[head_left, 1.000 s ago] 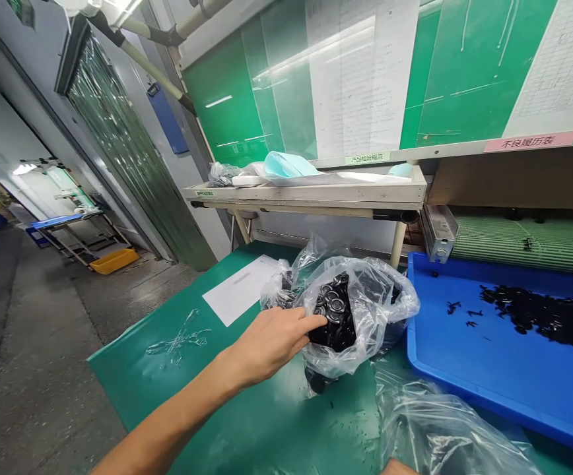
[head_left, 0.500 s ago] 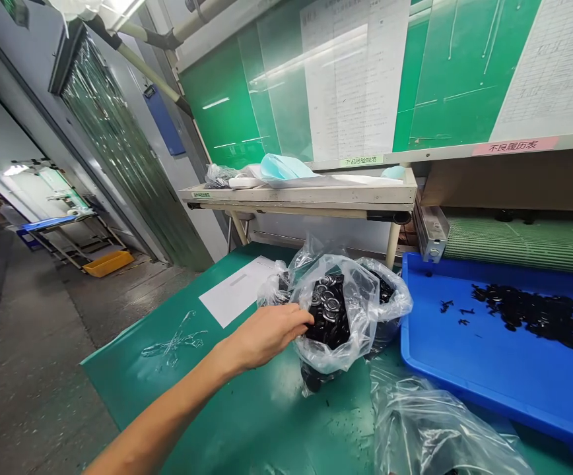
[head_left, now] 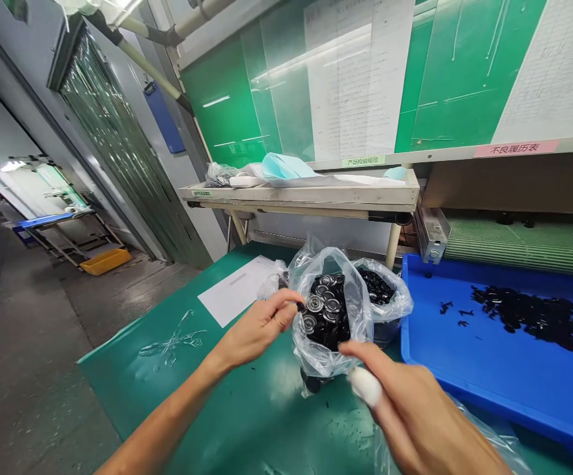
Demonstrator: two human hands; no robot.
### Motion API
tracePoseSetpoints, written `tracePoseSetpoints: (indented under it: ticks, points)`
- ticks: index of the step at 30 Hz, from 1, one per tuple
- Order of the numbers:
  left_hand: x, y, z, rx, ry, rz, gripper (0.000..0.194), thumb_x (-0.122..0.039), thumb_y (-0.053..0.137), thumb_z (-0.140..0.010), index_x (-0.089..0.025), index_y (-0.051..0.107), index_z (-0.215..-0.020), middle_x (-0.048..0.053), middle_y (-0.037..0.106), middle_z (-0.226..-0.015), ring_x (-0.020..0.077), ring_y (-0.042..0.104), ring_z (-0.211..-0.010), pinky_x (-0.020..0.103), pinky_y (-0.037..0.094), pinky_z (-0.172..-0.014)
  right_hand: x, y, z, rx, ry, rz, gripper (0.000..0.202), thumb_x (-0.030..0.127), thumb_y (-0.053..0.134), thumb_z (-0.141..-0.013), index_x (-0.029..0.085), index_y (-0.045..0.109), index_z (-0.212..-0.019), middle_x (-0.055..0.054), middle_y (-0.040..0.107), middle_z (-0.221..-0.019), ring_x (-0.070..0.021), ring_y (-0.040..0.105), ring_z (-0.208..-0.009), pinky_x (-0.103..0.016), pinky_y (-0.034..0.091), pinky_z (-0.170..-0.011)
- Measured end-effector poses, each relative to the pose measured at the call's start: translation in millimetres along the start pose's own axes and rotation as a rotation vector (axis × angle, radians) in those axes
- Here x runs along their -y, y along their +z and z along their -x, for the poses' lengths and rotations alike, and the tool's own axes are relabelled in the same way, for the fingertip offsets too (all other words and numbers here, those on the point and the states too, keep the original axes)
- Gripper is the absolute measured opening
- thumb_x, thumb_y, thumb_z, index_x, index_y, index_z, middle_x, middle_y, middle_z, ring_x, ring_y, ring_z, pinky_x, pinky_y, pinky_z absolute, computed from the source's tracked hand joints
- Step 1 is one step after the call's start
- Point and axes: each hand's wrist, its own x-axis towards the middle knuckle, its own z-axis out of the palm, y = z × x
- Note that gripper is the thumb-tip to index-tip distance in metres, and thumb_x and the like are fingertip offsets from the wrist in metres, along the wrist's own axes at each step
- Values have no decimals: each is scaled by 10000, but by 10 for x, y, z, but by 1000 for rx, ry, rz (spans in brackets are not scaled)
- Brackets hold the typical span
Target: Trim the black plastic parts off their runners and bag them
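Note:
A clear plastic bag [head_left: 336, 310] full of small black round parts [head_left: 327, 311] stands on the green table [head_left: 247, 422]. My left hand [head_left: 259, 324] pinches the bag's left rim with thumb and fingers. My right hand [head_left: 415, 422] reaches in from the lower right, fingers spread, one fingertip wrapped in white, just short of the bag's lower front. A second clear bag [head_left: 383, 297] with black parts sits right behind the first.
A blue tray [head_left: 489, 369] with loose black parts [head_left: 534, 313] lies at the right. A white sheet of paper [head_left: 239, 290] and a scrap of clear film [head_left: 170, 343] lie on the table's left. A shelf [head_left: 306, 194] stands behind. An empty clear bag [head_left: 494, 442] lies under my right hand.
My left hand has closed its fingers on the bag's rim and pulled it open. My right hand has come into view from the lower right toward the bag.

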Motion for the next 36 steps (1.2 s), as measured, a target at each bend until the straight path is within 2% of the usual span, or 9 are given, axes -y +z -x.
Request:
tracePoseSetpoints:
  ticks: [2,6,9,13,18,24,29,32,36]
  points:
    - [-15,52,-27,76,66,-151,307,-432,344,-981,-262,584,-1070,-17,579,-781,148,522,-708,249,388,-666,124,-13,-327,52,-11,207,426,207,319,-938,274,468,-1331,-5,628,-687,-174,579,-601,-240,354,-528]
    - [8,65,-85,165,100,-432,319,-380,313,-990,-232,562,-856,-25,548,-715,142,462,-616,255,331,-585,135,-31,-744,220,50,559,328,122,349,-906,203,595,-1108,-48,609,-675,-183,567,-590,-262,239,-502]
    - [63,-23,-59,90,77,-443,354,-385,269,-995,-216,468,-756,-27,470,-681,142,405,-601,262,321,-573,7,-124,-754,230,141,694,325,113,344,-906,174,600,-1098,-66,603,-669,-192,573,-584,-267,234,-499]
    - [85,-115,46,-85,50,-309,366,-425,249,-995,-219,469,-790,-24,466,-702,148,419,-644,263,352,-610,-196,-200,-574,230,171,871,483,89,357,-887,149,480,-1350,-53,584,-642,-202,570,-561,-279,192,-471]
    - [86,-74,103,-73,85,-206,362,-396,266,-1000,-212,506,-801,-20,484,-716,141,424,-650,255,367,-616,-449,-124,-350,166,22,856,684,66,348,-858,267,254,-1505,8,545,-551,-174,520,-452,-275,141,-435]
    - [122,4,96,-74,116,-61,326,-385,321,-996,-205,576,-904,-24,477,-687,130,440,-627,240,366,-599,-559,-154,-228,128,-108,814,645,68,380,-842,326,407,-1432,17,571,-539,-142,510,-401,-267,128,-419]
    - [23,141,201,53,113,107,326,-371,344,-998,-197,618,-960,-55,369,-566,105,364,-507,237,314,-529,-540,-105,-223,97,-146,779,794,7,388,-753,321,308,-1479,35,545,-516,-135,477,-378,-266,132,-409]
    - [-61,265,269,171,118,171,333,-363,353,-999,-189,633,-955,-53,377,-583,87,339,-487,232,292,-508,-559,-105,-181,29,-164,681,726,53,371,-805,351,324,-1465,45,528,-515,-126,466,-371,-252,173,-406]
    - [-114,408,264,184,172,202,336,-356,354,-999,-185,641,-966,-43,392,-614,85,337,-505,229,282,-501,-585,-146,-112,0,-108,574,583,118,373,-849,346,448,-1380,43,538,-526,-122,474,-380,-241,230,-415]
